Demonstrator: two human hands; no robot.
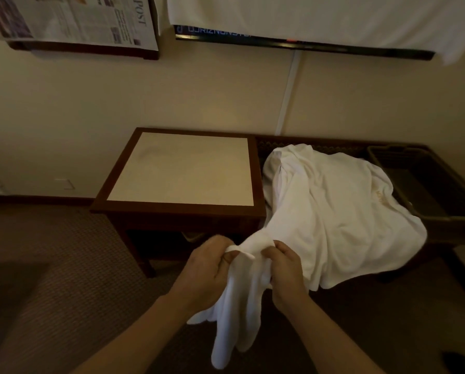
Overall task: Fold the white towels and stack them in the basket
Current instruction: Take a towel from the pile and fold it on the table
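While two hands grip one towel, one basket waits.

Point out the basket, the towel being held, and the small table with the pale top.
basket [382,153]: head view, on its near-left rim.
held towel [242,306]: head view, on the part hanging between the hands.
small table [182,168]: head view, on the bare pale top.

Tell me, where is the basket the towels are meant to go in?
In the head view the dark basket sits at the far right on the dark bench, just right of the white towel heap, which overlaps its near-left rim.
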